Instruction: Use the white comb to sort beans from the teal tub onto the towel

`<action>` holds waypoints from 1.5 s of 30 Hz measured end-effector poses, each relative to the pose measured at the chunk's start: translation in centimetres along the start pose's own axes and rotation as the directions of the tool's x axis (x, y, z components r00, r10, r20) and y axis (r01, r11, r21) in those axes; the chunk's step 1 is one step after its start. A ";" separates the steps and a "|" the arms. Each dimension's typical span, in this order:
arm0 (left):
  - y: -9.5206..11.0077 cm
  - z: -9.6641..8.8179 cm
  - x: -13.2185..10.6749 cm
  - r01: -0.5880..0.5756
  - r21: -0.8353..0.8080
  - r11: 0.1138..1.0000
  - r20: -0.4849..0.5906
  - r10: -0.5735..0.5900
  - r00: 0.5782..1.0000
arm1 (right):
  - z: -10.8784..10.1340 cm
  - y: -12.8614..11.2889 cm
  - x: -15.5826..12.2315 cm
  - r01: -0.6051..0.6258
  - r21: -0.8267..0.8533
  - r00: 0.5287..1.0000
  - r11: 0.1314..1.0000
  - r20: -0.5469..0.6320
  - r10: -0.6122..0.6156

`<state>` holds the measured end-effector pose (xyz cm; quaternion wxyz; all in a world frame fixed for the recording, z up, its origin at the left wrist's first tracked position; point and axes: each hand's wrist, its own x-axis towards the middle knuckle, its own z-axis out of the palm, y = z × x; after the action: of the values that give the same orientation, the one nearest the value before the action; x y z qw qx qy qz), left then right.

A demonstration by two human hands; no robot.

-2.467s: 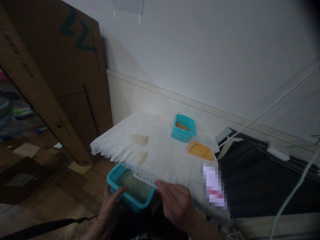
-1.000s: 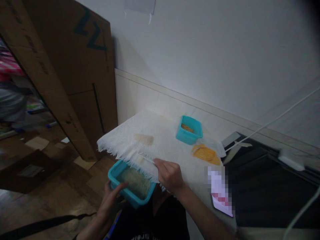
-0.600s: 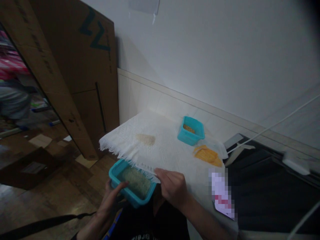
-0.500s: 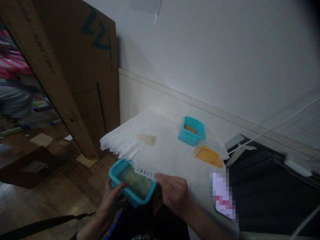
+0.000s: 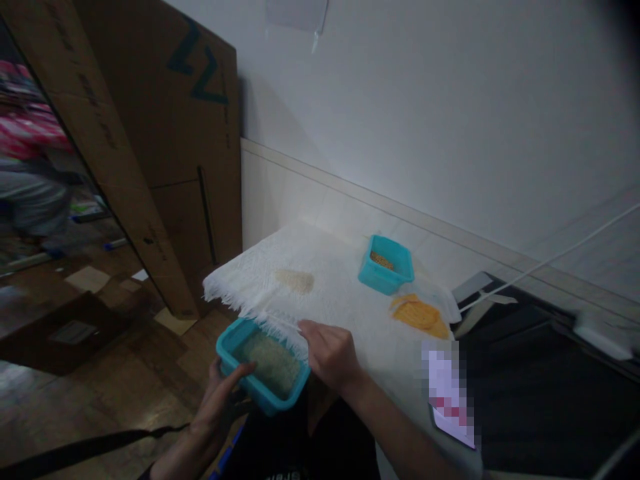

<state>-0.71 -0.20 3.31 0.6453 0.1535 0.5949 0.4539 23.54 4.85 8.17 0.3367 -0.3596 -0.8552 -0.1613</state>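
My left hand grips the near left side of a turquoise plastic container, thumb over the rim. Pale rice-like grains lie inside it. The container is held under the fringed edge of a white cloth. Pinched in my right hand is a white slotted plastic tool, hard to make out against the cloth fringe. On the cloth lies a small pile of pale grains. Farther back stands a second turquoise container with yellow-brown kernels in it.
A crumpled orange-yellow cloth and a phone-like object, partly pixelated, lie at the right of the table. A large cardboard box stands left. A white cable crosses at right. Another person is at far left.
My right hand has moved up and slightly left, taking the white slotted tool from over the container to the cloth's fringed edge. The left hand and container stay nearly in place.
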 end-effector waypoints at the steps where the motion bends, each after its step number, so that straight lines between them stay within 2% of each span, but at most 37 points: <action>1: 0.0 0.0 0.0 -0.005 -0.001 1.000 0.002 0.005 1.000 | -0.2 -0.7 -0.4 0.015 0.000 1.000 1.000 0.007 -0.015; 5: -0.1 -0.1 0.1 -0.011 -0.005 1.000 -0.012 0.010 1.000 | -2.3 -3.8 -1.7 0.058 0.051 0.998 0.997 -0.010 -0.058; 8: -0.3 -0.4 0.3 -0.005 -0.002 1.000 -0.012 0.005 1.000 | -3.7 -4.4 -1.9 0.073 0.105 0.997 0.992 -0.030 -0.070; 11: -0.4 -0.5 0.5 0.012 0.004 1.000 -0.002 -0.012 1.000 | -4.3 -2.2 -0.6 -0.018 0.116 0.994 0.993 -0.109 0.030; 13: -0.4 -0.5 0.5 0.017 -0.005 1.000 -0.002 -0.017 1.000 | -4.1 0.5 1.3 -0.170 0.114 0.968 0.979 -0.169 0.187; 15: -0.3 -0.4 0.5 0.018 -0.015 1.000 -0.007 -0.018 1.000 | -3.3 3.4 4.0 -0.386 0.165 0.900 0.908 -0.148 0.409; 17: -0.2 -0.4 0.4 0.023 -0.015 1.000 -0.020 -0.023 1.000 | -2.0 5.8 7.0 -0.568 0.247 0.806 0.785 -0.024 0.591; 18: -0.1 -0.4 0.5 0.025 -0.016 1.000 -0.024 -0.026 0.999 | -1.1 6.8 8.6 -0.630 0.291 0.764 0.720 0.064 0.643; 20: -0.1 -0.3 0.5 0.028 -0.016 0.999 -0.032 -0.028 0.999 | 0.8 8.1 11.4 -0.724 0.372 0.678 0.581 0.228 0.699; 22: 0.0 -0.3 0.6 0.022 -0.020 1.000 -0.031 -0.023 0.999 | 2.8 8.9 13.5 -0.809 0.430 0.567 0.400 0.393 0.724; 24: -0.1 -0.4 0.7 0.015 -0.027 1.000 -0.038 -0.016 0.999 | 4.5 9.4 14.6 -0.834 0.444 0.526 0.328 0.459 0.716; 28: -0.3 -0.5 0.9 0.005 -0.048 0.999 -0.054 -0.008 0.998 | 6.3 10.7 14.0 -0.853 0.441 0.489 0.279 0.491 0.721; 33: -0.4 -0.6 1.0 -0.018 -0.019 1.000 -0.077 0.016 0.997 | 6.4 12.6 12.0 -0.869 0.430 0.451 0.244 0.490 0.746; 40: -0.4 -0.5 0.7 -0.032 -0.032 0.999 -0.064 0.030 0.997 | 5.3 15.5 10.9 -0.885 0.375 0.438 0.277 0.463 0.771; 45: -0.8 -0.7 1.2 -0.009 -0.020 1.000 -0.070 0.008 0.998 | 3.3 17.7 10.1 -0.881 0.321 0.462 0.347 0.429 0.776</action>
<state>-1.18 0.08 1.78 0.6238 0.1336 0.6118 0.4677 29.62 23.86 13.33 0.3634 -0.6567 -0.5894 0.2989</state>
